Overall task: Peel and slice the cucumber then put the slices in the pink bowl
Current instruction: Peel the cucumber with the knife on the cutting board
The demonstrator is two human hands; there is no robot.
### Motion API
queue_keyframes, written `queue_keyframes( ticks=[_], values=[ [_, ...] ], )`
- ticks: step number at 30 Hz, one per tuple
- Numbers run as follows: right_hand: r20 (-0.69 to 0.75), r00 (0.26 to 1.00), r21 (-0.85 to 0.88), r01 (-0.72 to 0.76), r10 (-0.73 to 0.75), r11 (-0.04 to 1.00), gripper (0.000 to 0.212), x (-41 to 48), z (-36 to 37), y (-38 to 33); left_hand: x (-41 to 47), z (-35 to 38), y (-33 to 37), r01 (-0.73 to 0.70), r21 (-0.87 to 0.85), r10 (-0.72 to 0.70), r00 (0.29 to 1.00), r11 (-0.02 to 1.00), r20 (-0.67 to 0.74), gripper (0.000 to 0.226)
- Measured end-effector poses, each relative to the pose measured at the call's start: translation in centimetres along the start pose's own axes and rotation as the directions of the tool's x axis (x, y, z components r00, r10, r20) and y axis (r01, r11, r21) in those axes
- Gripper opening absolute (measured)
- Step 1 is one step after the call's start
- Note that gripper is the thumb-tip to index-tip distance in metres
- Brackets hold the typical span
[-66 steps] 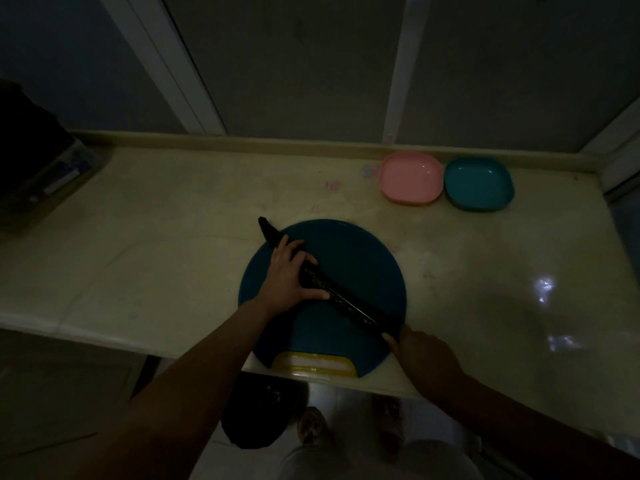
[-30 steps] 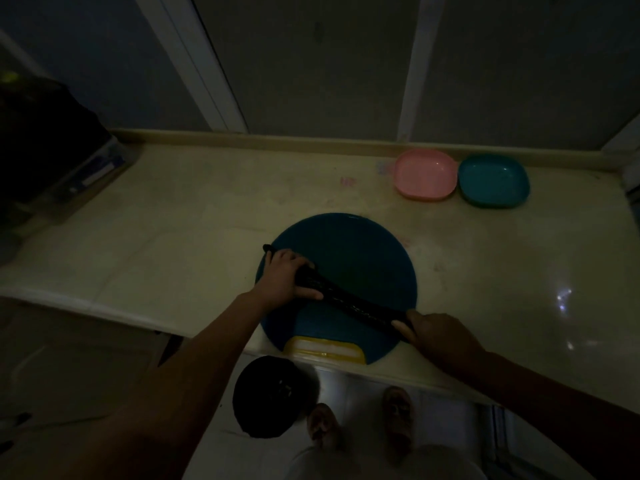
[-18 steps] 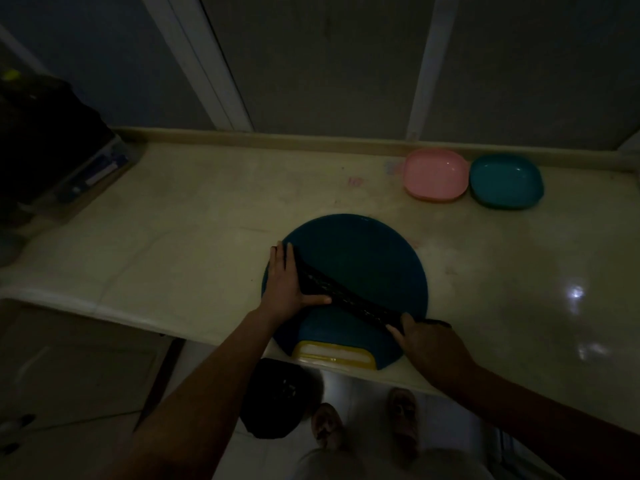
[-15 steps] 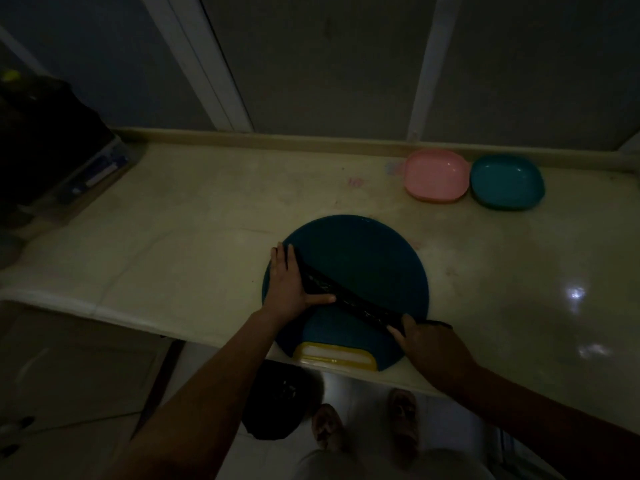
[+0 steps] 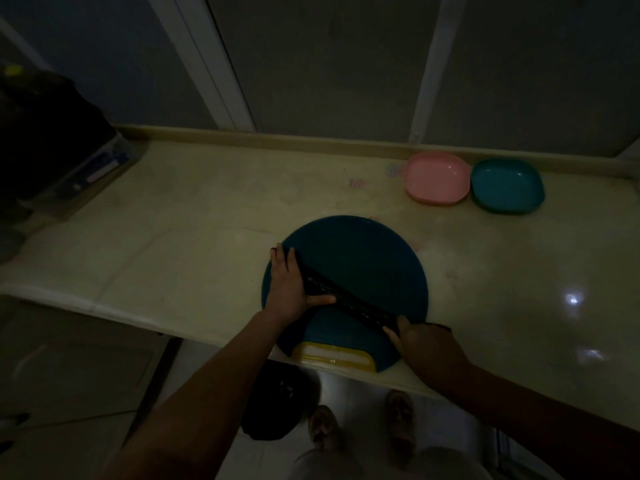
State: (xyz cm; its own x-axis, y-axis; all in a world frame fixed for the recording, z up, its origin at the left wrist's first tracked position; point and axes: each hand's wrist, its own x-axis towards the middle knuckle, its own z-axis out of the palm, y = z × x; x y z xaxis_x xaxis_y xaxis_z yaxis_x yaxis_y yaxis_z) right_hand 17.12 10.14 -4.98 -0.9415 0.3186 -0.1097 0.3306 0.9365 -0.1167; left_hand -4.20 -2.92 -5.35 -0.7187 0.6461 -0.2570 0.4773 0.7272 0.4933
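Observation:
A dark cucumber lies diagonally on a round blue cutting board near the counter's front edge. My left hand rests flat on its upper left end, fingers straight along it and thumb spread against its side. My right hand is curled at the lower right end and grips a dark tool; only the tool's tip shows past my knuckles, and I cannot tell whether it is a peeler or a knife. The pink bowl sits empty at the back right of the counter.
A teal bowl touches the pink bowl's right side. The board's yellow handle overhangs the front edge. A dark box stands at the far left. Below the counter are a black object and my feet.
My left hand went from curled round the cucumber's end to lying flat along it. The right hand stayed at the lower right end, and the dark tool's tip came into sight.

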Motion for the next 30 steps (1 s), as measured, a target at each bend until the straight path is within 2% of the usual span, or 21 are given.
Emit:
queue_keyframes(
  ticks=[1,4,8,11,14,16,17,19,20,23,25,27,28,29,30],
  values=[
    [0.004,1.000,0.012,-0.001,0.001,1.000,0.079,0.0,-0.1,0.0,0.0,0.0,0.0,-0.002,0.000,0.002,1.000,1.000,-0.004,0.132],
    [0.015,0.998,0.034,-0.056,0.055,0.998,0.050,-0.2,-0.1,-0.1,0.0,0.0,0.0,-0.004,0.001,0.004,1.000,1.000,-0.011,0.133],
    [-0.005,0.998,-0.014,-0.069,0.069,0.997,0.034,0.0,0.0,-0.3,0.0,0.0,0.2,0.001,0.000,-0.001,1.000,1.000,-0.011,0.132],
    [0.023,0.999,-0.008,-0.043,0.043,0.999,0.041,0.1,0.1,-0.4,0.0,0.0,0.3,-0.001,0.008,0.001,1.000,1.000,-0.008,0.132],
    [-0.018,0.998,0.023,-0.052,0.052,0.998,0.043,-0.1,1.1,-0.3,-0.1,-0.1,0.3,0.003,0.017,-0.003,1.000,1.000,-0.004,0.132],
    [0.105,0.994,-0.027,-0.040,0.042,0.999,0.038,0.0,-0.2,-0.6,0.0,-0.2,0.4,0.013,0.028,-0.013,1.000,1.000,0.011,0.133],
    [0.128,0.992,-0.067,0.007,0.002,0.998,0.029,0.2,-0.1,-0.1,0.1,-0.3,0.3,0.018,0.029,-0.019,0.999,0.999,0.026,0.133],
    [0.142,0.989,-0.182,0.058,-0.032,0.982,0.026,0.6,0.7,0.3,0.3,-0.6,0.2,0.029,0.014,-0.029,0.997,0.999,0.072,0.133],
    [0.140,0.990,-0.169,0.041,-0.017,0.985,0.027,0.7,0.6,0.3,0.4,-0.7,0.1,0.034,0.006,-0.035,0.995,0.999,0.096,0.131],
    [0.111,0.989,0.014,-0.103,0.101,0.995,0.047,0.4,0.7,0.3,0.7,-0.8,0.1,0.044,0.009,-0.045,0.993,0.999,0.111,0.123],
    [0.048,0.994,0.043,-0.098,0.096,0.994,0.049,0.9,1.9,0.6,0.7,-0.8,0.3,0.053,0.012,-0.054,0.994,0.999,0.097,0.121],
    [0.101,0.992,-0.023,-0.080,0.082,0.997,0.044,0.7,0.0,0.3,0.8,-0.8,0.6,0.065,0.018,-0.066,0.993,0.998,0.095,0.121],
    [0.079,0.996,-0.070,-0.024,0.030,0.997,0.036,1.1,-0.3,0.7,0.8,-0.9,0.8,0.074,0.023,-0.076,0.992,0.997,0.099,0.121],
    [0.117,0.993,-0.120,0.005,0.009,0.993,0.031,1.4,-0.1,1.1,0.9,-0.9,1.1,0.087,0.029,-0.090,0.991,0.996,0.104,0.121],
    [0.117,0.993,-0.091,0.044,-0.033,0.995,0.030,1.5,-0.1,1.5,1.2,-1.0,1.4,0.103,0.034,-0.106,0.988,0.994,0.111,0.122]
  ],
)
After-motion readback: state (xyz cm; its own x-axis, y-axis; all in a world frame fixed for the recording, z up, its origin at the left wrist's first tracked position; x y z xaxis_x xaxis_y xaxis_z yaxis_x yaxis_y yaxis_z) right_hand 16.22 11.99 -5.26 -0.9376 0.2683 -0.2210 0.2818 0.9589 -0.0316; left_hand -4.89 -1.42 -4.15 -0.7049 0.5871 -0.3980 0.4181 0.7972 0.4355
